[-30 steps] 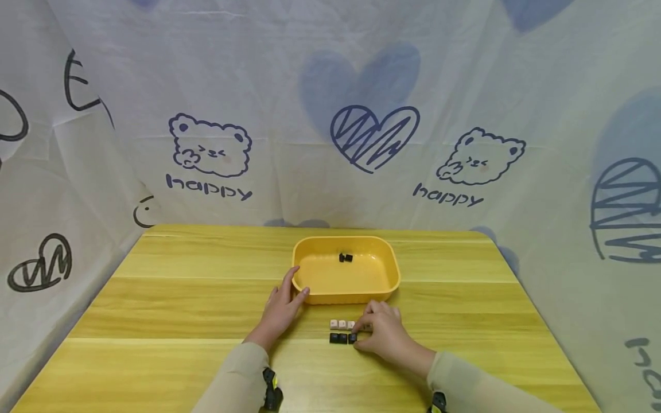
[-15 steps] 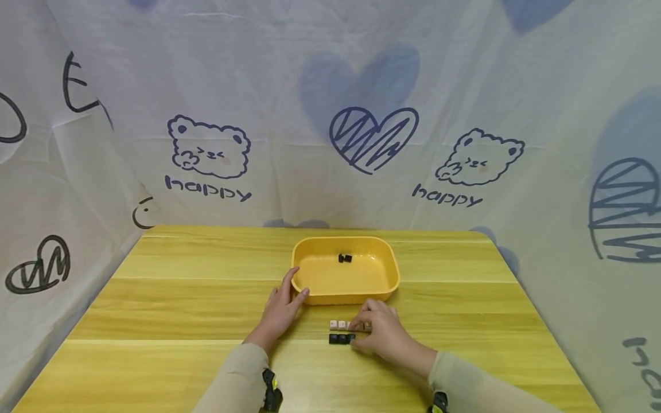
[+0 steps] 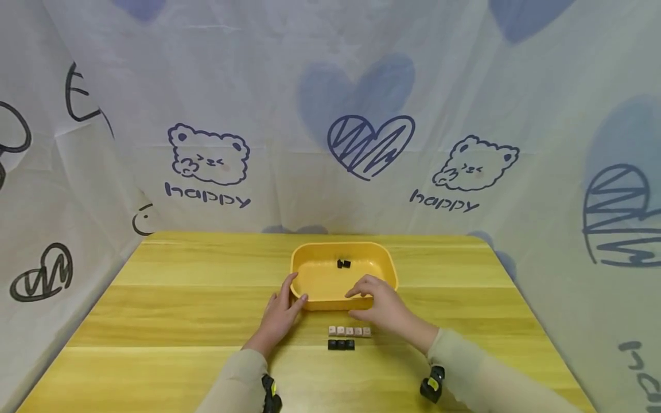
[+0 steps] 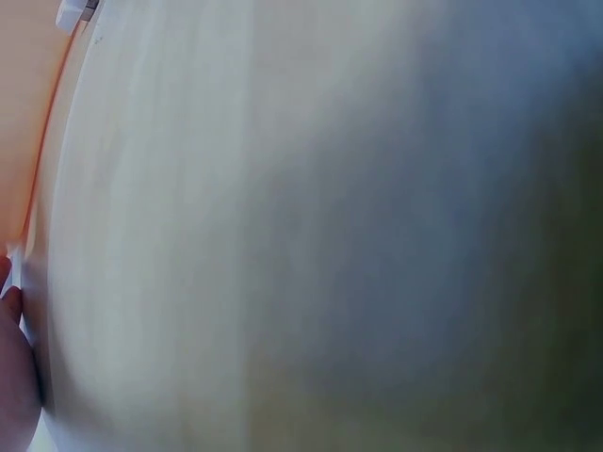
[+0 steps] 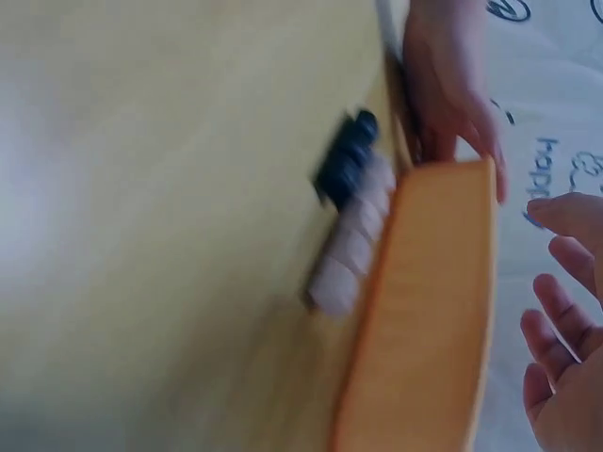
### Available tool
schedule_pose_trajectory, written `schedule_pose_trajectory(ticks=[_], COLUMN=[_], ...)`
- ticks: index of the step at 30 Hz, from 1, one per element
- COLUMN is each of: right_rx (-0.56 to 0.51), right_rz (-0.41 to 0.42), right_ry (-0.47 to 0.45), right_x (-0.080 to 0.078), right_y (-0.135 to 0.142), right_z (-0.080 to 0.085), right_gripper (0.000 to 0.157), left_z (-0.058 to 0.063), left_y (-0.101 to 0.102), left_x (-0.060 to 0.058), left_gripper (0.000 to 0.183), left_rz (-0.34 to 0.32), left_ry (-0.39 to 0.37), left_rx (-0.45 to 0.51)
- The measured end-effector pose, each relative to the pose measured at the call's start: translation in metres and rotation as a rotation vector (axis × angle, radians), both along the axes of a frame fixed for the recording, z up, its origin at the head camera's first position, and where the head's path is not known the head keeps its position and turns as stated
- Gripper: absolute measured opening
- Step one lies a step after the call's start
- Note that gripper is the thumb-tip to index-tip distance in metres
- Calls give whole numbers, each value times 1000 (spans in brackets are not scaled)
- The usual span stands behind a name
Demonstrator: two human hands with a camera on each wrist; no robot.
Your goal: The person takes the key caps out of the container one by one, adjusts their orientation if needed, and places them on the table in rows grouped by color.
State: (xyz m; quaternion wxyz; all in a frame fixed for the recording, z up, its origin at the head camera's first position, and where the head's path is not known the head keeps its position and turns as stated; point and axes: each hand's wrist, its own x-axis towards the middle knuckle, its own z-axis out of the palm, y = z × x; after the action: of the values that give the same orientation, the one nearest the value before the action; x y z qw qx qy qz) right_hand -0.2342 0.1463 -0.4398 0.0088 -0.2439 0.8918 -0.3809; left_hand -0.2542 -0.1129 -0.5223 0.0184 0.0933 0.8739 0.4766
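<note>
A yellow plastic tray (image 3: 310, 305) stands on the table. At its left front corner my left hand (image 3: 277, 318) rests, index finger on the left rim and thumb at the front rim, fingers fairly straight. Over the tray's right front edge hovers my right hand (image 3: 384, 307), thumb and fingers apart with nothing between them, also plain in the right wrist view. In front of the tray lies a row of several white keycaps (image 3: 349, 331). A row of three black keycaps (image 3: 341, 345) sits just nearer, lined up at the left end. Two black pieces (image 3: 343, 264) lie inside the tray.
The wooden table (image 3: 181, 321) extends to both sides and in front of the tray. A pale printed cloth (image 3: 289, 189) hangs behind it and at both sides. Dark wrist devices (image 3: 432, 384) sit on the sleeves.
My right hand has let go of the right-hand black keycap and risen forward to the tray's front edge, uncovering both rows. The left hand stays at the tray corner. The head view has tilted slightly.
</note>
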Motion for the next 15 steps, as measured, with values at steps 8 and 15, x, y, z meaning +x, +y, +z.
schedule_pose_trajectory(ticks=[8,15], right_rx=[55,156], right_rz=[-4,9], right_ry=[-2,-92], right_x=[-36,-66], right_y=[3,0], right_z=[13,15], right_gripper=[30,34], left_z=[0,0], left_y=[0,0], left_x=[2,2], left_gripper=[62,62], left_rz=[6,3], left_ry=[-3,4], left_rx=[3,3])
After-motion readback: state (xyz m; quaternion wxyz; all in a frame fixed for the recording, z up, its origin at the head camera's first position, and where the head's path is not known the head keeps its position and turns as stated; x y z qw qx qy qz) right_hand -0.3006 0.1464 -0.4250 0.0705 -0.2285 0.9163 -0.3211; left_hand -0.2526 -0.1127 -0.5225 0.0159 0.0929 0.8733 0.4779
